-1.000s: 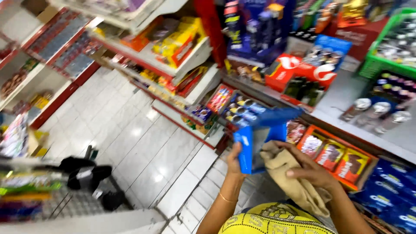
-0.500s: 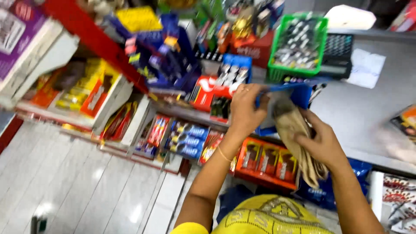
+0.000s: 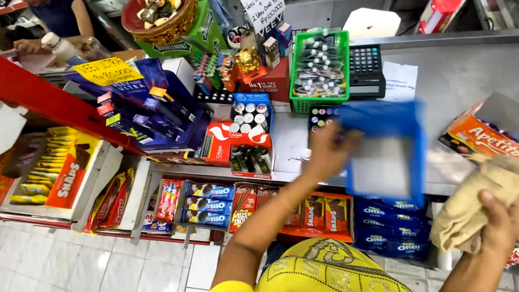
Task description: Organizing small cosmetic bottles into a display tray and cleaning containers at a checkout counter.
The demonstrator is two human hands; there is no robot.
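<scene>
Left hand (image 3: 327, 154): fingers closed on the edge of a shallow blue plastic tray with a pale inner floor (image 3: 385, 154), blurred, held tilted over the grey metal shop counter (image 3: 459, 81); nothing could be made out inside the tray.

Right hand (image 3: 500, 227): fingers clasped around a crumpled beige cloth (image 3: 473, 208) at the counter's near edge.

Green plastic mesh basket (image 3: 319, 65): stood on the counter, filled with small dark packets. Black calculator (image 3: 366, 69) lay just beside it.

Orange open-topped cardboard carton (image 3: 478, 135): stood at the right; contents hidden.

Red-and-white display box (image 3: 230, 143): held lighters.

Woven brown basket (image 3: 157, 19): held wrapped sweets.
</scene>
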